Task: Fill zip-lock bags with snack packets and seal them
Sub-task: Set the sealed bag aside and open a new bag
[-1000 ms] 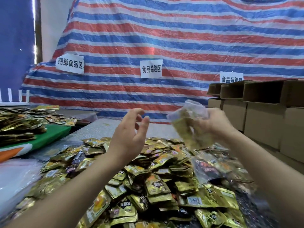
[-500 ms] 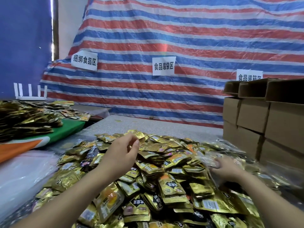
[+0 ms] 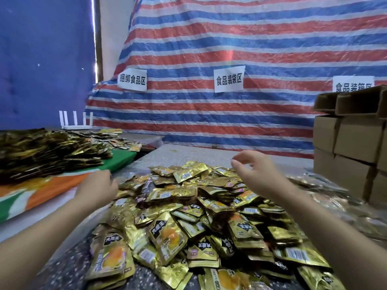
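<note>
A big heap of gold snack packets covers the speckled table in front of me. My right hand hovers just above the far right of the heap, fingers loosely curled, holding nothing. My left hand reaches out past the heap's left edge, low over the table near some clear plastic, with nothing visibly in it. Filled clear zip-lock bags lie blurred at the right of the heap, beside the boxes.
Stacked cardboard boxes stand at the right. On the left, a second pile of gold packets rests on a green and orange cloth. A white router sits behind it. A striped tarp with paper labels hangs at the back.
My right hand lowered the filled bag it held up, left it at the right, and now hovers empty over the heap. My left hand moved down and left to the heap's edge.
</note>
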